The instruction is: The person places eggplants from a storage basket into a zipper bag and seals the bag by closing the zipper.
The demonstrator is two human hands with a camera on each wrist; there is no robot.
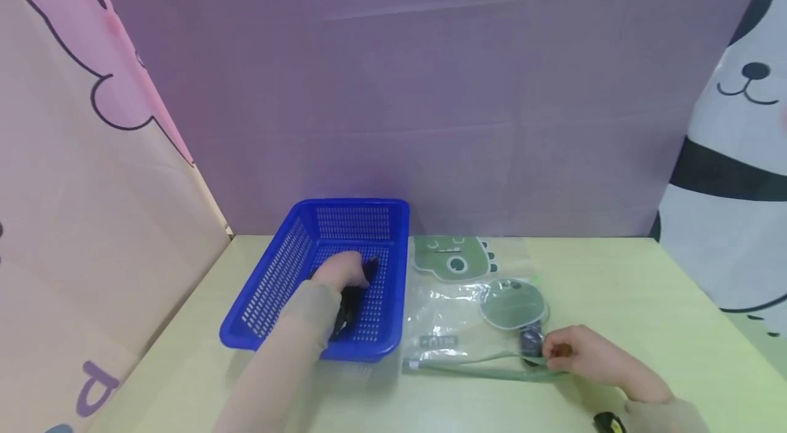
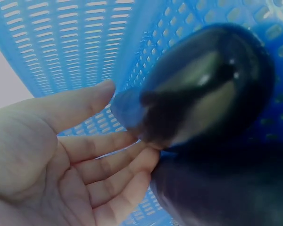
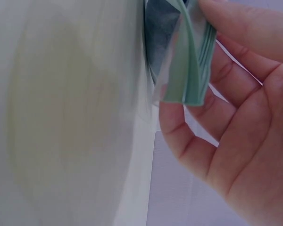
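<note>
In the blue basket (image 1: 401, 269), my left hand (image 1: 341, 272) reaches down to dark things. The left wrist view has a glossy black rounded object (image 2: 207, 89) and a second dark object (image 2: 221, 183) below it; their kind cannot be told. Fingertips of this hand touch near them, with the fingers nearly straight and the thumb apart. My right hand (image 1: 584, 354) pinches the green zip edge of a clear zip bag (image 1: 443, 310) at its right end. Inside the bag, close to that hand, lies a small dark item (image 1: 531, 339).
The bag lies on a pale wooden-look table (image 1: 615, 283), right beside the basket, and bears green cartoon prints. Behind the table hangs a purple cloth (image 1: 430, 91). Printed sheets stand at left and right, one with a panda (image 1: 732, 214).
</note>
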